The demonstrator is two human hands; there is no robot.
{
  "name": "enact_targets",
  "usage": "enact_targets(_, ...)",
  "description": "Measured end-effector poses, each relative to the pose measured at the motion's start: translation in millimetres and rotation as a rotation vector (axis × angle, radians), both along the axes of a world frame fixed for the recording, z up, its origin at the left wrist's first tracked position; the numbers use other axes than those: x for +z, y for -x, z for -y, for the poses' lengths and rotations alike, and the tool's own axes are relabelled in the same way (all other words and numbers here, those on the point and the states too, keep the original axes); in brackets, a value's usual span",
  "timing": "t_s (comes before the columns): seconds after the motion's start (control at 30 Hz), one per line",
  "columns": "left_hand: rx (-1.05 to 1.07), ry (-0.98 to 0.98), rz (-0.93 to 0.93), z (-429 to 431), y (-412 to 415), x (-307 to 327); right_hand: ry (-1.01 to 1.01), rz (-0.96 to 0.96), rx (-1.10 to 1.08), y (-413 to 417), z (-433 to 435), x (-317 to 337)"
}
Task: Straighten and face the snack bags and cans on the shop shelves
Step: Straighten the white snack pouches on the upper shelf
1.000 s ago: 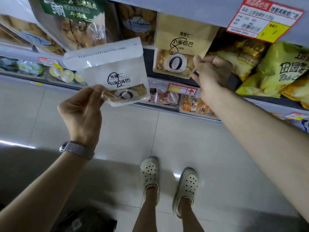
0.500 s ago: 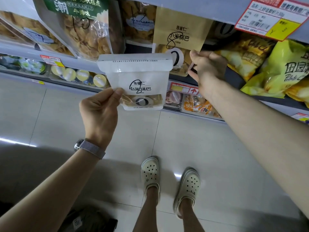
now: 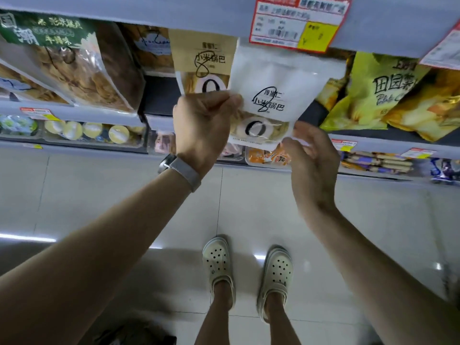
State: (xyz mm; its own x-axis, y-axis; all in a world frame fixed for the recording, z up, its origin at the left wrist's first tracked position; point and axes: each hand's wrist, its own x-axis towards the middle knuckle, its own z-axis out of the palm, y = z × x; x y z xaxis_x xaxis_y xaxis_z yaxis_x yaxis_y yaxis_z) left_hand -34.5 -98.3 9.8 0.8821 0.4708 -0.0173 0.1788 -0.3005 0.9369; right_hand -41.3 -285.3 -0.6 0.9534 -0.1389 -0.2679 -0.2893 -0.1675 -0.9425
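Note:
A white snack pouch (image 3: 276, 83) with black lettering and a clear window stands upright at the shelf front, right of a tan pouch (image 3: 204, 56) of the same brand. My left hand (image 3: 201, 125) pinches the white pouch at its lower left edge. My right hand (image 3: 311, 158) grips its lower right corner with the fingertips. Both hands hold the pouch in front of the shelf; its top reaches under the shelf above. The tan pouch's lower part is hidden behind my left hand.
Yellow chip bags (image 3: 380, 93) lie to the right. A large clear bag (image 3: 74, 68) with a green label leans at the left. A red and yellow price tag (image 3: 296, 23) hangs above. Lower shelves hold cups (image 3: 92, 130) and small packets (image 3: 266, 155). My feet stand on the tiled floor.
My left hand carried the white pouch rightward and up, to beside the tan pouch. My right hand let go of the tan pouch and took the white pouch's lower right corner.

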Motion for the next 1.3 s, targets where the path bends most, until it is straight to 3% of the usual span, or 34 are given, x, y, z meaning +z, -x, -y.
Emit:
enact_targets(0.23,-0.105,-0.017,0.049,53,-43,-1,0.137,0.146,-0.125,-56,31,-2)
enact_targets(0.4,-0.015,0.094,0.042,54,-55,-11,0.111,0.228,-0.040,-85,32,3)
enact_targets(0.73,-0.089,0.000,-0.011,46,-45,-38,0.078,0.193,-0.014,-81,18,-25)
enact_targets(0.83,-0.141,0.041,-0.025,47,-37,-33,0.101,0.170,0.022,-81,17,-22)
enact_targets(1.0,-0.141,0.171,-0.209,49,-23,-34,0.175,0.111,0.095,-80,16,-19)
enact_targets(1.17,-0.171,0.304,-0.235,47,-30,-21,0.172,0.088,0.142,-87,14,-15)
enact_targets(1.3,-0.193,0.243,-0.203,49,-29,-19,0.193,0.078,0.151,-91,15,-17)
